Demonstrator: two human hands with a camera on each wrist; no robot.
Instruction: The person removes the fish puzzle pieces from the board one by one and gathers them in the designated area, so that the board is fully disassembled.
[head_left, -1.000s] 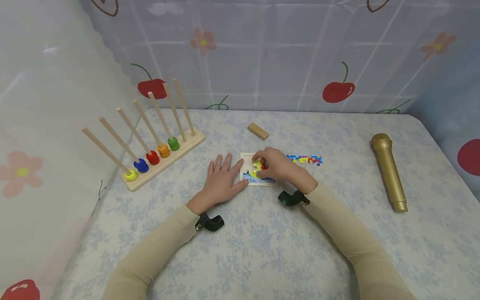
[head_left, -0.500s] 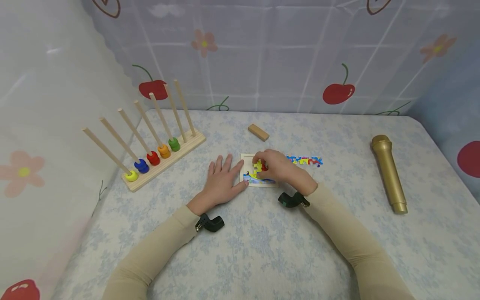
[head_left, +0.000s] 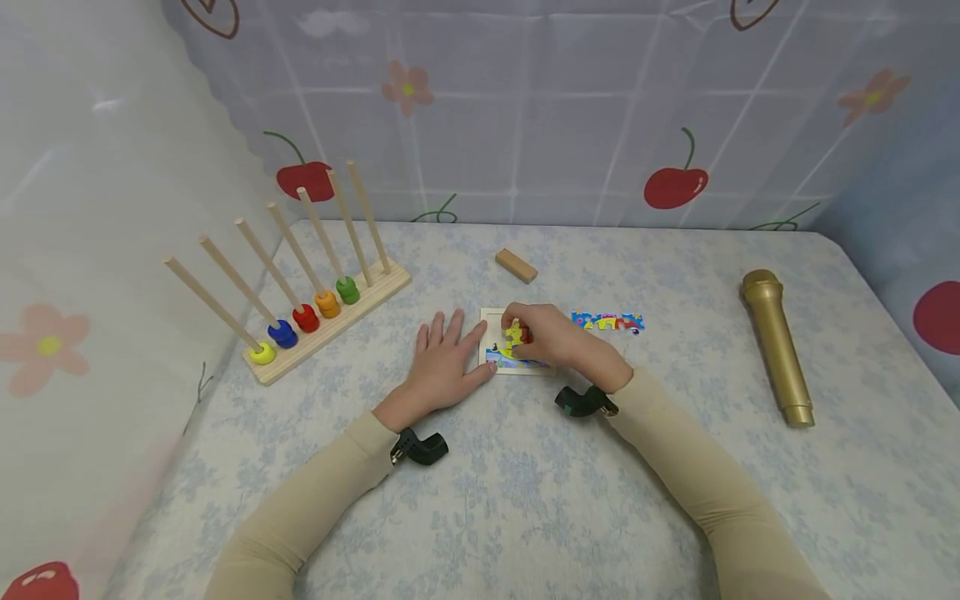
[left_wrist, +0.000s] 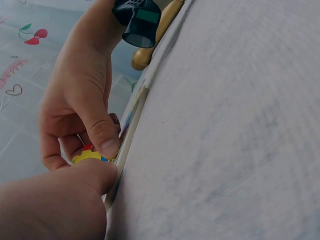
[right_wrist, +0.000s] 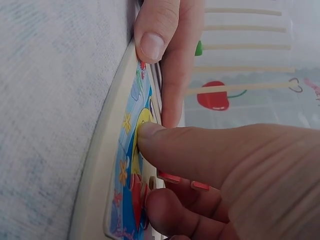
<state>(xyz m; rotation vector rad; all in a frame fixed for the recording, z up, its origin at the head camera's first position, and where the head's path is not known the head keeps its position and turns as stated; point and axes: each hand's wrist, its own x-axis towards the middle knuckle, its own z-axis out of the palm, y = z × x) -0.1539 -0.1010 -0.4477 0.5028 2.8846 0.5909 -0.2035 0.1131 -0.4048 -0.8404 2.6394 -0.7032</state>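
My left hand [head_left: 438,367] lies flat with spread fingers, its thumb and index fingertips on the left rim of a small wooden puzzle board [head_left: 492,316]. Over the board, my right hand [head_left: 557,333] pinches a yellow-and-red jigsaw puzzle piece [head_left: 516,332] between curled fingers and thumb. In the left wrist view that yellow piece [left_wrist: 86,156] shows tilted up from the board. The right wrist view has the thumb at a yellow patch above assembled blue pieces [right_wrist: 122,162] along the near side. The right hand hides the board's right part.
Several joined puzzle pieces [head_left: 609,322] lie right of the board. Behind it is a small wooden block [head_left: 516,266]. A peg rack with coloured rings [head_left: 330,327] stands on the left; a gold toy microphone [head_left: 778,350] lies at the right. A patterned curtain [head_left: 510,125] hangs behind the table.
The right hand has shifted very slightly left over the board, and the yellow piece in its fingers shows at a slightly different angle. The left hand stays in place.
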